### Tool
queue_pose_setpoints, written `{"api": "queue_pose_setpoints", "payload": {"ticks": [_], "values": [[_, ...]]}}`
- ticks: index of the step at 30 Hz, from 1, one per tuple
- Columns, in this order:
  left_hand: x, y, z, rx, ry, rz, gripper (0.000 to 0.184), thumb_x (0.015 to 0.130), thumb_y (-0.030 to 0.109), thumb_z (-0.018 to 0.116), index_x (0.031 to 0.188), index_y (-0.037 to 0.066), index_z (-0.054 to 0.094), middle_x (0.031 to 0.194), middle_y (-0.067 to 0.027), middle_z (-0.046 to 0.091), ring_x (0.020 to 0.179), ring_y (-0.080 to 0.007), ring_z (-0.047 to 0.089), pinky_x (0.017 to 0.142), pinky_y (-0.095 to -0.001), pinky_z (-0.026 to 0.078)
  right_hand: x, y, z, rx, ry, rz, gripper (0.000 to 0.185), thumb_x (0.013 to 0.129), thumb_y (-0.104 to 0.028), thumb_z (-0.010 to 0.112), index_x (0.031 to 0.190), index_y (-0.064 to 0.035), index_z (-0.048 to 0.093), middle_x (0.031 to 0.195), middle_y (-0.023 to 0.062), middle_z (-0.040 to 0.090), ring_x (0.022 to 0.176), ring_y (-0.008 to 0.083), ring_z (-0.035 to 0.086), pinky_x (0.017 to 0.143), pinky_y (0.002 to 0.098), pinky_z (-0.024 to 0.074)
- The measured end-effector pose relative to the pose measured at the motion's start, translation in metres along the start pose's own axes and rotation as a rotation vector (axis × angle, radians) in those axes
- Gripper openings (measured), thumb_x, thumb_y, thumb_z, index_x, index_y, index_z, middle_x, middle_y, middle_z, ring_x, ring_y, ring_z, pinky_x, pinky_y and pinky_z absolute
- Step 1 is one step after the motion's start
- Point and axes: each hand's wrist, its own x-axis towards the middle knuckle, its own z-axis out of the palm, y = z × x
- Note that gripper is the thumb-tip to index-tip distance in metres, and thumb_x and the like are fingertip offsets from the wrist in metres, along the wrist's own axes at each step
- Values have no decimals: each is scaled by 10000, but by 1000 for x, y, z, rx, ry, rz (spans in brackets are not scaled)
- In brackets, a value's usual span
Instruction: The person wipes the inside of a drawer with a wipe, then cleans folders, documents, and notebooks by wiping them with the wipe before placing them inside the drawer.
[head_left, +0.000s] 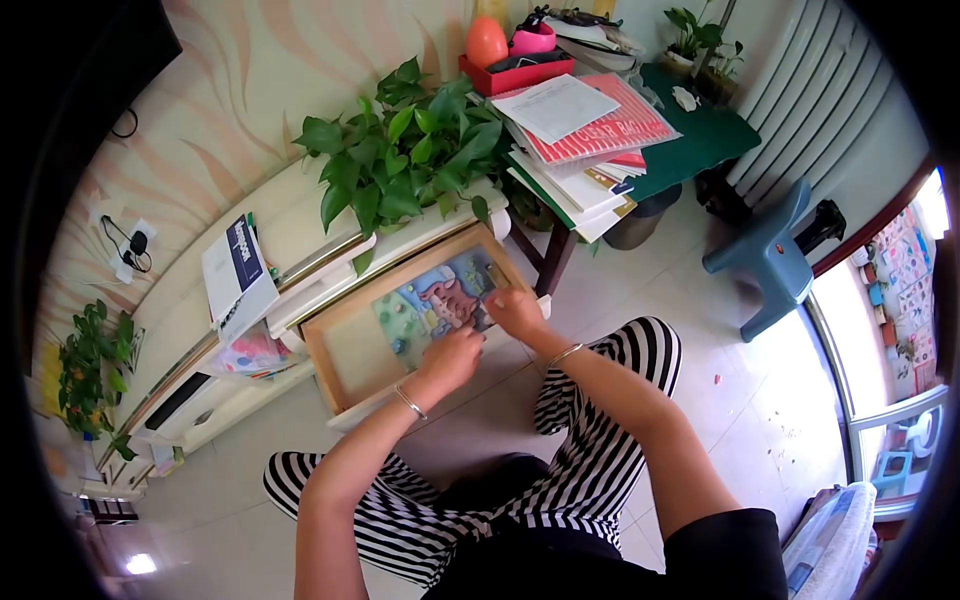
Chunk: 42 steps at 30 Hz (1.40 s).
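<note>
Right of the leafy plant (405,155), large capitals run along the edge of a red-and-white folder (648,112); only "BA" near their end looks readable. The paper sheet (555,107) on that folder has print too small to read. Left of the plant, a book (240,262) shows pale sideways lettering on dark blue, too blurred to read surely

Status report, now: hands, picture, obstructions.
Left hand, right hand at colourful picture, grips unclear. Picture inside open drawer. Hands hide part of it; no other obstruction visible.
</note>
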Motion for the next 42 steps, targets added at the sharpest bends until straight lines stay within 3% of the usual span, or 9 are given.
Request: {"api": "queue_pose_setpoints", "payload": {"ticks": [2, 4, 8, 13, 20, 25, 28, 34, 42], "values": [[17, 8, -23, -186, 268, -65, 119, 780, 117, 596, 861, 33, 615, 778, -119, 615, 685, -266, 609, 609, -372, 482, 18, -17, -25, 124, 33, 35, 163, 802, -161, 586, 762, -15, 647, 703, 87, 641, 593, 239, 606, 557, 316, 466], [35, 11, -47, -286, 310, -96, 104, 798, 124, 591, 855, 43, 622, 738, -117, 617, 630, -224, 596, 584, -341, 473, 37, -25, -49, 498, -163, 297, 153, 803, -174, 581, 805, -36, 646, 717, 119, 622, 642, 189, 615, 570, 317, 474], [77, 30, -103, -448, 379, -240, 112, 838, 119, 574, 898, 39, 625, 703, -96, 628, 574, -110, 565, 559, -251, 451, 72, -62, -125, 1175, -20, 543, 174, 854, -144, 516, 887, -8, 621, 805, 55, 625, 652, 123, 572, 520, 244, 447], [163, 37, -137, -542, 669, 53, 143, 835, 86, 573, 951, 12, 610, 841, -81, 635, 701, -136, 603, 616, -248, 475, 113, -30, -168, 1449, 231, 604, 179, 850, -223, 565, 900, -51, 573, 684, 17, 539, 544, 104, 491, 413, 229, 366], [269, 29, -158, 66, 603, 172, 237, 780, 139, 616, 989, 29, 592, 944, -127, 609, 856, -317, 583, 758, -371, 469, 148, -3, -181, 1411, 213, 720, 194, 846, -270, 578, 858, -76, 565, 653, 8, 527, 493, 113, 469, 390, 237, 339], [302, 18, -157, 224, 314, 61, 215, 818, 173, 553, 982, 41, 594, 945, -118, 609, 864, -307, 586, 727, -400, 470, 169, 23, -171, 1576, 75, 757, 203, 848, -240, 565, 875, -43, 603, 661, 45, 570, 463, 132, 475, 368, 251, 341], [309, 13, -153, 210, 430, 195, 90, 762, 95, 506, 745, 40, 575, 812, -139, 605, 780, -326, 600, 681, -426, 479, 171, 19, -167, 1340, 219, 691, 185, 837, -240, 568, 834, -56, 589, 655, 43, 566, 479, 132, 494, 363, 253, 355], [337, 4, -160, 182, 469, 101, 144, 774, 89, 480, 818, 46, 611, 859, -147, 622, 821, -323, 604, 707, -422, 485, 154, 18, -176, 1093, 379, 512, 199, 745, -143, 551, 662, 29, 604, 592, 4, 532, 505, 75, 435, 455, 256, 329], [343, -17, -147, -264, 463, -15, 280, 813, 198, 562, 1042, 44, 612, 930, -167, 635, 885, -307, 605, 779, -372, 471, 129, 6, -213, 1295, 142, 686, 203, 784, -256, 614, 868, -77, 569, 663, 2, 557, 510, 93, 518, 391, 241, 349]]}}
